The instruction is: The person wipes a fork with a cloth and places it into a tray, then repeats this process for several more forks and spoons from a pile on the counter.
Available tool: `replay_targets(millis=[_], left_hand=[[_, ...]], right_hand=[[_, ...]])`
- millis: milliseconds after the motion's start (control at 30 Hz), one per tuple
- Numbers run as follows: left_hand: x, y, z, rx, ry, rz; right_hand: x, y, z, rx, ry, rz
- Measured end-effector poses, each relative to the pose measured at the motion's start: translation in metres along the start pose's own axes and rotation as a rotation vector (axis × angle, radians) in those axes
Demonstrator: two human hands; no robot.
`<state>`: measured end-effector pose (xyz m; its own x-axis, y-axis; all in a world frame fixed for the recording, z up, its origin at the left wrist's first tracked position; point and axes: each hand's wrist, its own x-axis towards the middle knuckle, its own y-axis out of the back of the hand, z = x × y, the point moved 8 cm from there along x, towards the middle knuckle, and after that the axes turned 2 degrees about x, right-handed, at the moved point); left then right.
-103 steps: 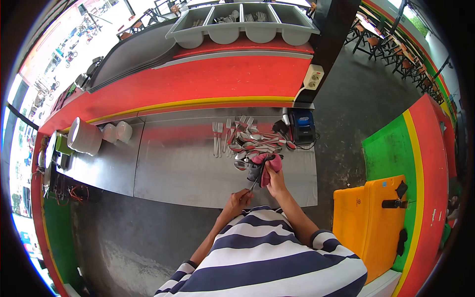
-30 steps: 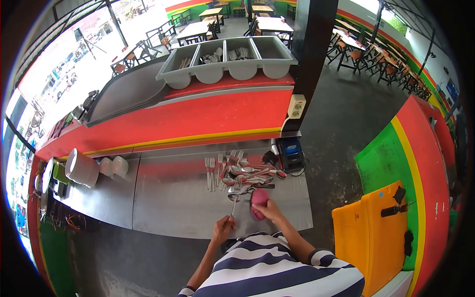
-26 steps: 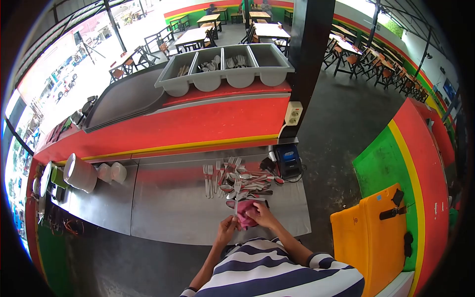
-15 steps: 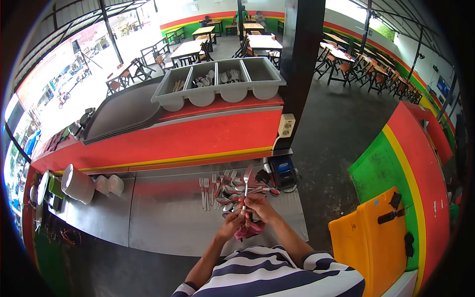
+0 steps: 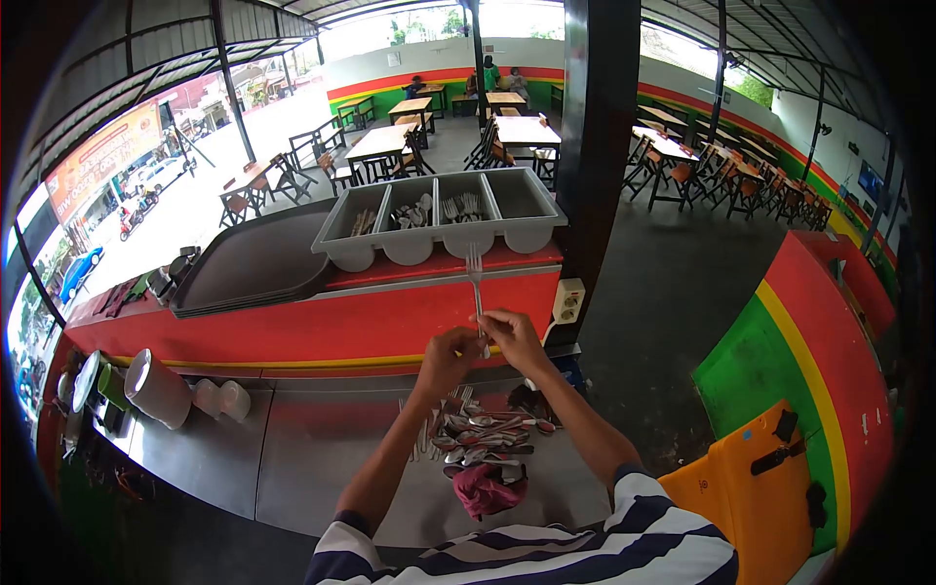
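Observation:
A metal fork [image 5: 476,278] is raised with its tines up in front of the red counter. My right hand [image 5: 514,341] pinches its handle from the right. My left hand [image 5: 449,359] is closed at the lower part of the same handle, its fingertips partly hidden. Below my forearms, a pile of spoons and forks [image 5: 483,429] lies on the steel table [image 5: 322,448]. A crumpled dark pink cloth [image 5: 487,489] rests at the pile's near side. Beyond the fork stands a grey cutlery holder [image 5: 444,239] with several compartments, three containing utensils and the rightmost showing none.
Dark trays [image 5: 253,258] are stacked on the red counter [image 5: 224,330], left of the holder. A black pillar [image 5: 595,175] and a wall socket [image 5: 567,300] stand to the right. White containers [image 5: 156,390] sit at the table's left. An orange box [image 5: 746,487] is at lower right.
Both hands have moved up and forward with the fork, from over the pile to before the counter. The pink cloth now shows fully on the table. My view has tilted up.

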<state>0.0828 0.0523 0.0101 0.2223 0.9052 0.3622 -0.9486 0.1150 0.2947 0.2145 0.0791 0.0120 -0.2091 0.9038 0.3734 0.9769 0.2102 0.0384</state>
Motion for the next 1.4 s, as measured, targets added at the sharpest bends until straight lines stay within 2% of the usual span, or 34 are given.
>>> replay_targets(millis=[33, 133, 233, 333, 433, 533, 633, 733, 933, 1033, 1233, 1333, 1400], left_hand=[[0.019, 0.006, 0.012, 0.080, -0.098, 0.025], [0.071, 0.025, 0.034, 0.076, -0.200, 0.075], [0.127, 0.049, 0.043, 0.221, -0.167, 0.148], [0.174, 0.068, 0.055, 0.392, -0.198, 0.181], [0.210, 0.081, 0.055, 0.463, -0.259, 0.202], [0.233, 0.086, 0.042, 0.481, -0.228, 0.163], [0.239, 0.088, 0.026, 0.495, -0.190, 0.112], [0.245, 0.084, 0.018, 0.574, -0.251, 0.107], [0.247, 0.084, 0.010, 0.658, -0.172, 0.060], [0.246, 0.085, 0.010, 0.698, -0.149, 0.095], [0.233, 0.085, 0.020, 0.653, -0.160, 0.263], [0.215, 0.086, 0.033, 0.633, -0.284, 0.363], [0.195, 0.090, 0.035, 0.499, -0.423, 0.507]], right_hand=[[0.020, 0.003, -0.009, -0.053, 0.035, -0.003], [0.074, 0.012, -0.048, -0.179, 0.254, 0.067], [0.131, 0.023, -0.069, -0.282, 0.427, 0.149], [0.181, 0.028, -0.082, -0.329, 0.499, 0.166], [0.219, 0.035, -0.078, -0.358, 0.477, 0.168], [0.243, 0.037, -0.059, -0.350, 0.423, 0.173], [0.254, 0.042, -0.028, -0.459, 0.064, 0.101], [0.250, 0.044, -0.029, -0.565, 0.036, 0.070], [0.260, 0.035, -0.017, -0.683, 0.003, 0.006], [0.261, 0.028, -0.017, -0.799, 0.106, -0.016], [0.243, 0.030, -0.033, -0.740, 0.201, 0.132], [0.221, 0.026, -0.055, -0.665, 0.420, 0.265], [0.208, 0.020, -0.060, -0.659, 0.459, 0.222]])
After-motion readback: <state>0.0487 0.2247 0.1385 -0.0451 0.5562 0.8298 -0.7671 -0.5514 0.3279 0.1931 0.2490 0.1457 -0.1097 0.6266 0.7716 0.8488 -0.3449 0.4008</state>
